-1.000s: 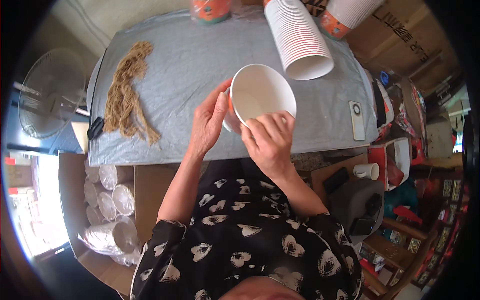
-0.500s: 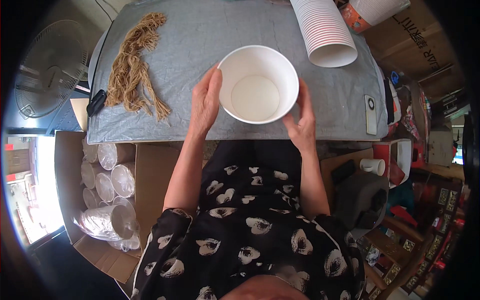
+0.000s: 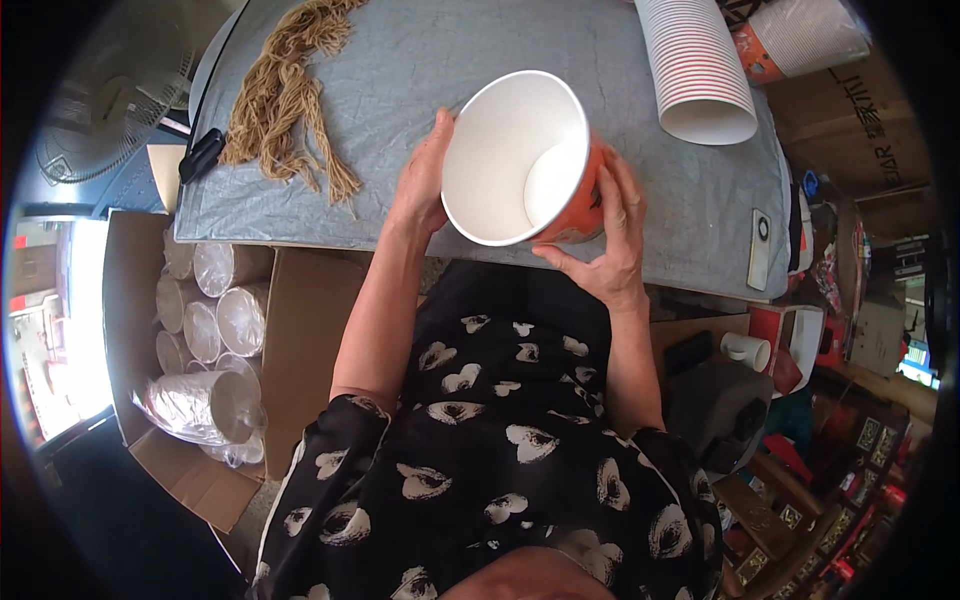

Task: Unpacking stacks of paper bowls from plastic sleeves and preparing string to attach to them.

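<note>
Over the near part of the table I hold a large paper bucket point(image 3: 500, 150), white inside with an orange printed outside. Its mouth tilts toward my left, so the round white bottom shows at the right of the interior. My right hand point(image 3: 612, 235) grips the orange wall, with the fingers along the side and the thumb underneath near the rim. On the opposite side my left hand point(image 3: 425, 180) is closed against the bucket, its thumb up beside the rim and its other fingers largely hidden.
Tan strings point(image 3: 285, 110) lie on the grey-covered table point(image 3: 400, 60) at the left, beside a black clip-like object point(image 3: 203, 156). Nested paper buckets point(image 3: 700, 75) lie at the far right. Left below stands a carton point(image 3: 310, 340) of wrapped buckets; a fan point(image 3: 110, 100) is at the far left.
The bucket has turned from facing me to tilting leftward, bringing its orange outside into view. My right hand has shifted lower around its side. The whole view has swung slightly.
</note>
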Demonstrator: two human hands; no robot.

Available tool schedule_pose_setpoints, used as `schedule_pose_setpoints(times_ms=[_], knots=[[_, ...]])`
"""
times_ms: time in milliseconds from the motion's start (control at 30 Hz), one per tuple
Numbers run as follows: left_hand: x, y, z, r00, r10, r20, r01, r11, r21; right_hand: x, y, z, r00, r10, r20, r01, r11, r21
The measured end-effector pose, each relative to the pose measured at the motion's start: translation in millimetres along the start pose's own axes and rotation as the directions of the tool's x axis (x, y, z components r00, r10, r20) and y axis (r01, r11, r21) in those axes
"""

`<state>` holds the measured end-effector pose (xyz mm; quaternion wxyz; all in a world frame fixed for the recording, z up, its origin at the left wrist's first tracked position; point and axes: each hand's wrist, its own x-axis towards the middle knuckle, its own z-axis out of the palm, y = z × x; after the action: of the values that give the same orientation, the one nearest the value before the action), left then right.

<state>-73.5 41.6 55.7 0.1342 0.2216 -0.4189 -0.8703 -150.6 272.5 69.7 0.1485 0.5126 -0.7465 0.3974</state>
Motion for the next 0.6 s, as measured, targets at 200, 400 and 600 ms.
schedule_pose_setpoints(times_ms=[200,400,600], knots=[[-6,5,-21,0.984,0.181,-0.007,-0.173,0.954,0.246,1,-11,12,0.999,-0.028,-0.028,0.025,0.996,-0.083],[-30,14,-20,0.725,0.68,0.111,-0.57,0.501,0.651,12,-9,26,0.989,0.149,-0.008,-0.15,0.985,-0.087],[-39,32,-4,0.923,0.385,-0.02,-0.34,0.836,0.431,15,-13,25,0.98,0.199,-0.016,-0.2,0.979,-0.036]])
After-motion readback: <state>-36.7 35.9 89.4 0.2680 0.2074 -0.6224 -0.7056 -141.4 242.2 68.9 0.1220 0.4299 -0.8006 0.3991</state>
